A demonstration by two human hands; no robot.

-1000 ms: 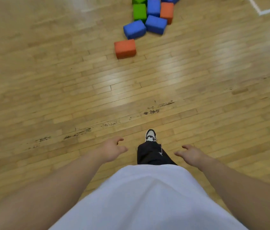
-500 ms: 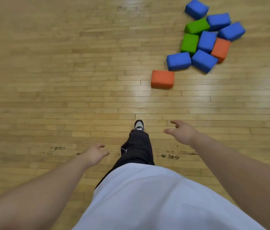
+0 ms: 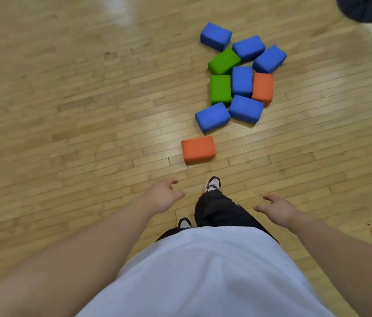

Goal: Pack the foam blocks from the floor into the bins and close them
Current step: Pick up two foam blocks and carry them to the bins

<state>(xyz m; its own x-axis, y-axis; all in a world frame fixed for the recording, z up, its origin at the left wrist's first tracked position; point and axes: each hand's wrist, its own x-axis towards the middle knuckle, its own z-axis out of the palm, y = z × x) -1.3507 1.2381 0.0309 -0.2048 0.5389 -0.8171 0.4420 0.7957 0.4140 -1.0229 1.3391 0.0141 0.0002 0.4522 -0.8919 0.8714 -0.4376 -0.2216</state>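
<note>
Blue/grn/orange foam blocks (image 3: pixel 241 81) clustered touching, 1 orange block (image 3: pixel 198 149) flat nearby.

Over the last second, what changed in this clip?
The person walked up to the blocks; the lone orange block now lies just ahead of the front shoe. The left hand and right hand stay open and empty. The blocks have not shifted among themselves.

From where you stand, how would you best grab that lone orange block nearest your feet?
Probably from above, across its two long sides: thumb on the near face, fingers on the far one. The lone orange block lies flat, apart from the pile, with bare floor all round. The left hand, empty, looks nearer.
</note>
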